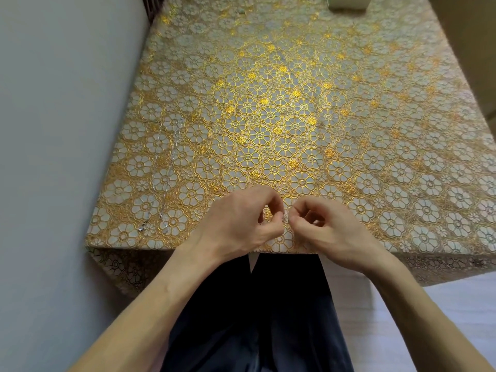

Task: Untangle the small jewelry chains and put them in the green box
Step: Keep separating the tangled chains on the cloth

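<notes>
Fingertips (279, 212) of the left hand (241, 224) and the right hand (330, 226) meet at lower centre of the frame, just inside the near edge of the table. Both hands pinch thumb against forefinger on a tangled chain (286, 216), with the other fingers curled in. Only a small silver glint of it shows in the narrow gap between the two pinches. It seems to span that gap from left to right, but it is too small to show how much remains knotted. Both hands sit equally close to it, so the pull apart looks like a sideways one.

At lower left of the frame, well apart from the hands, two laid-out strands (159, 157) run side by side from mid-frame down toward the near edge. Whether they are two chains or one looped chain cannot be told.

One green box (347, 5) is cut off by the top edge at upper right, far across the gold floral tablecloth (268, 116). The right hand is judged the nearer for carrying a chain there.

A pale wall (53, 130) fills the left side, and dark trousers (268, 318) fill the bottom.
</notes>
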`<state>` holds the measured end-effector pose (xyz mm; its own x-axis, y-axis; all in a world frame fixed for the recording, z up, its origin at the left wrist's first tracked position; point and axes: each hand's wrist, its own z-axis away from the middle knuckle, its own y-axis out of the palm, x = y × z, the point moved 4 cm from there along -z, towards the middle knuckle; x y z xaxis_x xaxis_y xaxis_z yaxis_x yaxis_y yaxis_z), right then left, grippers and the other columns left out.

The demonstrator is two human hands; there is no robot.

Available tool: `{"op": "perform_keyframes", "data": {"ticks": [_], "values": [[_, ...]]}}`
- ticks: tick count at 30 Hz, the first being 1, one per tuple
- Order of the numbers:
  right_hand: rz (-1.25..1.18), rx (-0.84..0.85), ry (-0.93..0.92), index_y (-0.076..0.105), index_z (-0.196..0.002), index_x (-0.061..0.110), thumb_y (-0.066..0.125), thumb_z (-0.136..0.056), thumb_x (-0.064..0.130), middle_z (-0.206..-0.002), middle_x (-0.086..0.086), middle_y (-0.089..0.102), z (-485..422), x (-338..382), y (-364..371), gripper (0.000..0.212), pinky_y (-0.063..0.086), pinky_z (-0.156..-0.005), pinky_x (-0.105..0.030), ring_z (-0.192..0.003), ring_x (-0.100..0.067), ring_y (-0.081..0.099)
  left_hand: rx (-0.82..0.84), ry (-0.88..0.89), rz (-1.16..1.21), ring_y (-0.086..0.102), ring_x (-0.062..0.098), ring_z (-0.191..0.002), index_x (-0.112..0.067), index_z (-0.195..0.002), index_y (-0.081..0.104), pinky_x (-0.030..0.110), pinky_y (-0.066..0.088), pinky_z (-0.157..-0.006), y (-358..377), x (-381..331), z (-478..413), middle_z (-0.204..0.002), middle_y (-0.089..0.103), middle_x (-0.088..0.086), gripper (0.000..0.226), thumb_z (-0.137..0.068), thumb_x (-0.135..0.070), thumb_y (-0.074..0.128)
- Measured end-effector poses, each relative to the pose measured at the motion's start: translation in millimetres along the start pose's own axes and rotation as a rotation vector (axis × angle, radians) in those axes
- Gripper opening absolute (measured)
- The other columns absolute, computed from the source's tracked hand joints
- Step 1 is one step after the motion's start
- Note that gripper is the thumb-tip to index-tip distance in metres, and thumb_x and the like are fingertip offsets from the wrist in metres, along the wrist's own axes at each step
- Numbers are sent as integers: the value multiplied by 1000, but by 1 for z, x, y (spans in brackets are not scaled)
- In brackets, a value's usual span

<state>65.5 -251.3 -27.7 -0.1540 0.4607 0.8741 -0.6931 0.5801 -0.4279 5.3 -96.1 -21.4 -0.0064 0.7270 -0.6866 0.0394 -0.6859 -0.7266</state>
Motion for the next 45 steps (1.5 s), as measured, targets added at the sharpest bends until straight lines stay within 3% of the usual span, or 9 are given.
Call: {"op": "perform_keyframes", "data": {"ticks": [4,7,10,13,16,27,32,39,45], "values": [[60,-171,-59,59,-76,21,60,-81,23,-65,19,58,1,7,-1,5,38,-55,-15,-55,-5,50,-4,-55,219,60,5,-68,-28,-82,62,14,41,-61,4,-1,0,-75,63,-21,6,-86,-28,66],[-234,-186,30,59,-78,23,58,-80,23,-61,10,55,1,1,7,2,36,-50,-28,-52,-12,45,-14,-66,267,59,6,-66,-26,-83,64,11,37,-60,7,0,0,-75,62,-21,8,-88,-22,68],[-475,-216,128,60,-84,22,61,-89,18,-62,-1,53,3,-7,17,7,35,-44,-26,-52,-16,44,-45,-71,267,60,8,-68,-28,-81,62,12,38,-61,7,0,-1,-77,62,-22,5,-85,-31,64],[-322,-264,62,59,-89,20,60,-96,12,-66,9,57,5,-8,17,11,38,-52,-33,-54,-14,48,-37,-101,248,60,8,-66,-27,-80,64,14,40,-59,6,2,-1,-73,62,-25,6,-84,-30,67],[-223,-192,18,56,-86,24,61,-88,23,-77,0,63,7,-5,14,6,36,-50,-42,-53,-26,47,-26,-115,227,59,9,-64,-27,-78,65,15,41,-58,2,5,-1,-71,64,-21,6,-82,-29,69],[-301,-94,-9,58,-85,21,76,-83,5,-79,1,68,9,6,-4,24,38,-53,-33,-58,-21,45,136,-143,261,56,2,-60,-28,-75,64,17,46,-61,-3,2,-6,-67,63,-22,9,-82,-24,69],[-584,-59,213,59,-87,20,66,-81,4,-73,4,60,5,-1,-1,19,27,-44,-19,-49,-7,36,110,-41,131,62,6,-70,-31,-78,63,23,50,-66,-2,-7,-8,-75,64,-21,6,-83,-35,66],[-1041,-109,446,52,-81,15,42,-90,-8,-66,3,42,2,-5,21,26,12,-38,-16,-45,-5,23,18,-67,176,62,7,-66,-33,-74,60,26,47,-61,7,-2,-8,-74,65,-18,21,-74,-52,52],[-1032,-34,429,52,-86,16,46,-93,-4,-69,4,45,6,-4,19,22,16,-35,-12,-45,-3,23,6,-102,162,60,9,-66,-32,-76,63,22,45,-61,2,4,-9,-73,64,-21,8,-82,-32,68]]}}
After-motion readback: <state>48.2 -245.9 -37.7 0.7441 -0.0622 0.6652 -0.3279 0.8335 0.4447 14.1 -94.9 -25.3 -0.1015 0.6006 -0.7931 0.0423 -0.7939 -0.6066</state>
